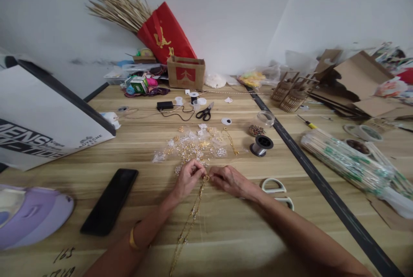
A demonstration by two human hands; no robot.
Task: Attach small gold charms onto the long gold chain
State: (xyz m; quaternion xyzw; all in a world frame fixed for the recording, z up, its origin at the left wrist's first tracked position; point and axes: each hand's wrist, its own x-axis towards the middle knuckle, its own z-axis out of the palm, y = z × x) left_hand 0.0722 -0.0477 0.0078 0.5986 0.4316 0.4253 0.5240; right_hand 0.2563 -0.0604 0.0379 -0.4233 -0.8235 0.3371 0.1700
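A long gold chain with small ornaments [187,225] runs from the near table edge up to my hands. My left hand [187,178] and my right hand [227,179] meet at its far end, both with fingers pinched on a small gold piece [205,177] there. Just beyond my hands lies a scatter of gold and clear beads and findings [193,143] on the wooden table [232,234]. A gold bangle sits on my left wrist.
A black phone [109,201] lies to the left, a purple cap [32,214] at the near left. A wire spool [261,145], a bead dish [256,130], scissors [204,112], white D-shaped pieces [274,186], a wrapped bundle of sticks [348,161] and boxes surround the work area.
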